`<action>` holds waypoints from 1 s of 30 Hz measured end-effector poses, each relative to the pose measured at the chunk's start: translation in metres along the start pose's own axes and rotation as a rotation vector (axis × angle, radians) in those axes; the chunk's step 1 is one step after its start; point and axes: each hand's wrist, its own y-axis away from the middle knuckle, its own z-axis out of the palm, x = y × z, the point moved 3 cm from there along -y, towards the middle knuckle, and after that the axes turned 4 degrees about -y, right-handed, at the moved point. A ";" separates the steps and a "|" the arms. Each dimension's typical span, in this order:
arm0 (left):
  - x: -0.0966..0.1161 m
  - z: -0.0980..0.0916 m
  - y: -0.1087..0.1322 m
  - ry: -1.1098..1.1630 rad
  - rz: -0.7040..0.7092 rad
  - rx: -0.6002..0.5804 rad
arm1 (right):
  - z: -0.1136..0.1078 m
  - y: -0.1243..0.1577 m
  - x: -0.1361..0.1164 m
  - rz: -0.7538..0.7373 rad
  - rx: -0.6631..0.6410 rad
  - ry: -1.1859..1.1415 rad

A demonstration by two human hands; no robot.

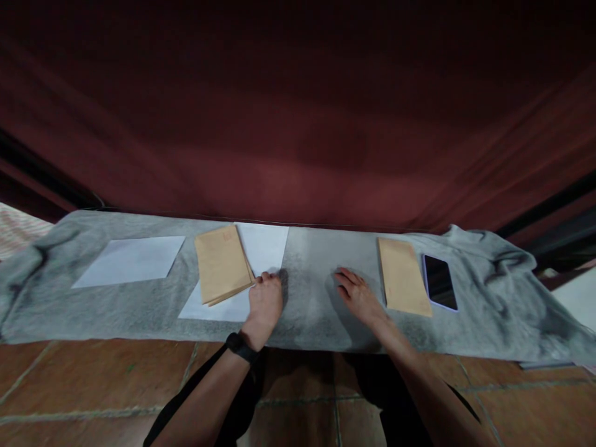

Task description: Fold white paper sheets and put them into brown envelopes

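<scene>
My left hand [266, 302] rests with curled fingers at the right edge of a white sheet [265, 243], close to the corner of some brown envelopes [223, 264] that lie on that sheet. Whether it pinches the paper is hidden. Over the grey cloth [307, 267], my right hand [357, 294] has its fingers apart and holds nothing. Another brown envelope or stack [405, 276] lies just right of it.
A second white sheet [133, 261] lies at the left on the cloth. A phone [440, 282] is at the right, beside the envelope. Behind the cloth rises a dark red surface [288, 174]; tiled floor [93, 379] shows in front.
</scene>
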 end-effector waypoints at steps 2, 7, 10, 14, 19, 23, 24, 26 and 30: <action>0.000 -0.001 -0.001 -0.012 0.010 0.019 | -0.002 0.000 0.001 -0.014 -0.014 0.016; -0.009 -0.001 -0.003 0.010 -0.029 0.008 | -0.005 -0.002 -0.001 -0.033 -0.039 0.022; -0.020 -0.004 -0.005 0.048 -0.072 -0.020 | -0.006 -0.002 -0.003 -0.020 -0.048 0.022; -0.032 -0.008 -0.006 0.048 -0.132 -0.026 | -0.007 -0.004 -0.004 0.007 -0.047 0.007; -0.023 -0.006 -0.004 0.073 -0.047 0.037 | -0.004 -0.010 -0.014 0.044 0.019 -0.303; -0.015 0.000 -0.003 0.103 -0.002 0.048 | 0.009 -0.022 -0.037 0.137 0.046 -0.754; -0.014 0.001 -0.003 0.110 0.005 0.042 | 0.014 -0.027 -0.044 0.166 0.053 -0.848; -0.017 0.003 -0.004 0.128 -0.006 0.033 | 0.025 -0.041 -0.062 0.228 0.040 -1.010; -0.029 0.005 -0.004 0.138 -0.078 0.047 | 0.054 -0.073 -0.096 0.403 -0.082 -1.178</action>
